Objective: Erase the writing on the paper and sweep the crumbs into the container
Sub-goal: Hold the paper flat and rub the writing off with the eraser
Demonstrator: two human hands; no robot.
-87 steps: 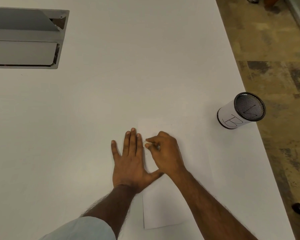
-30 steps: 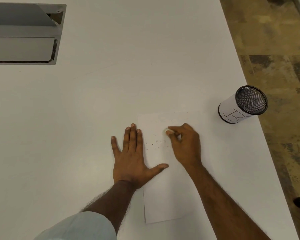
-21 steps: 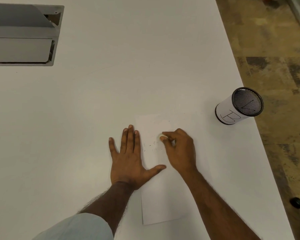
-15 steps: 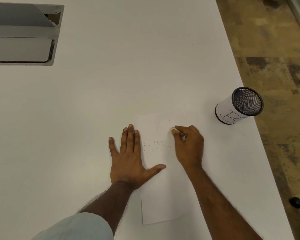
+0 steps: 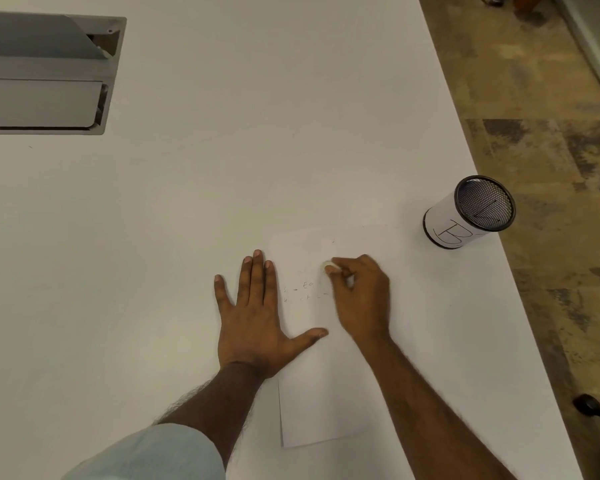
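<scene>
A white sheet of paper [image 5: 321,403] lies on the white table near its front right. Faint pencil writing [image 5: 302,292] shows in two short lines between my hands. My left hand [image 5: 253,317] lies flat, fingers spread, pressing the paper's left edge with its thumb on the sheet. My right hand [image 5: 361,296] pinches a small whitish eraser [image 5: 328,265] at its fingertips, tip down on the paper just above the writing. The container [image 5: 465,216], a black mesh cup with a white label, stands upright to the right near the table edge.
A grey metal cable hatch [image 5: 45,74] is set into the table [image 5: 187,185] at the far left. The table's right edge runs diagonally just past the container, with patterned floor beyond. A dark object [image 5: 593,410] lies on the floor at lower right.
My right hand has rubbed the eraser back and forth across the sheet, from beside my left fingers out to the right. My left hand has stayed flat on the paper.
</scene>
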